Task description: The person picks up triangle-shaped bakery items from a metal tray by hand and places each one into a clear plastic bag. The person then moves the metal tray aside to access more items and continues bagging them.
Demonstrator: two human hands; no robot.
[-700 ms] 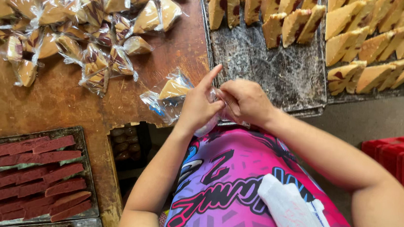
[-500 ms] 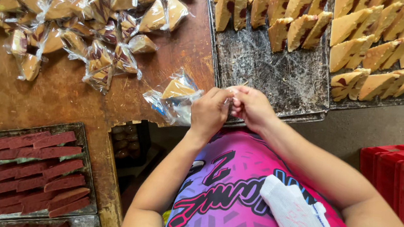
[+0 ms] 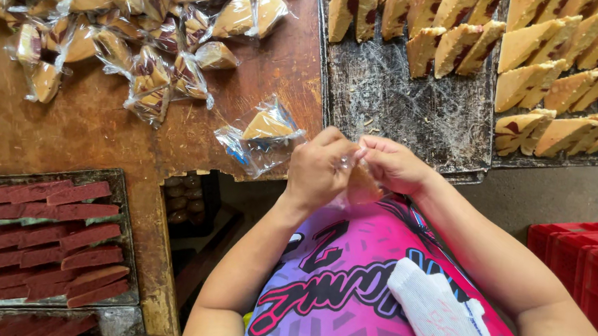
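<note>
Both hands meet at the near edge of the brown wooden surface (image 3: 97, 134), just above the person's pink printed shirt (image 3: 345, 297). The left hand (image 3: 319, 170) is curled closed, its fingers pinching the clear plastic wrapper (image 3: 351, 162) around a tan pastry piece (image 3: 363, 187). The right hand (image 3: 393, 164) is closed too, fingertips gripping the same wrapper from the other side, so the piece sits between the two hands (partly hidden by the knuckles, so its full shape cannot be told).

Just beside the left hand, on the surface's edge, lies one wrapped pastry (image 3: 267, 130) in its crinkled clear bag. Farther back on the left is a loose heap of wrapped pieces (image 3: 123, 19), piled on one another.

Behind the hands sits a dark, scratched baking tray (image 3: 400, 105), mostly bare at its near part, with unwrapped cut slices (image 3: 578, 78) standing in rows along its far and right sides.

At the lower left, a second metal tray (image 3: 121, 195) holds flat reddish-brown bars (image 3: 29, 237) laid in rows. A white folded cloth (image 3: 437, 327) rests on the person's lap, and red plastic crates (image 3: 589, 269) stand at the right on the floor.
</note>
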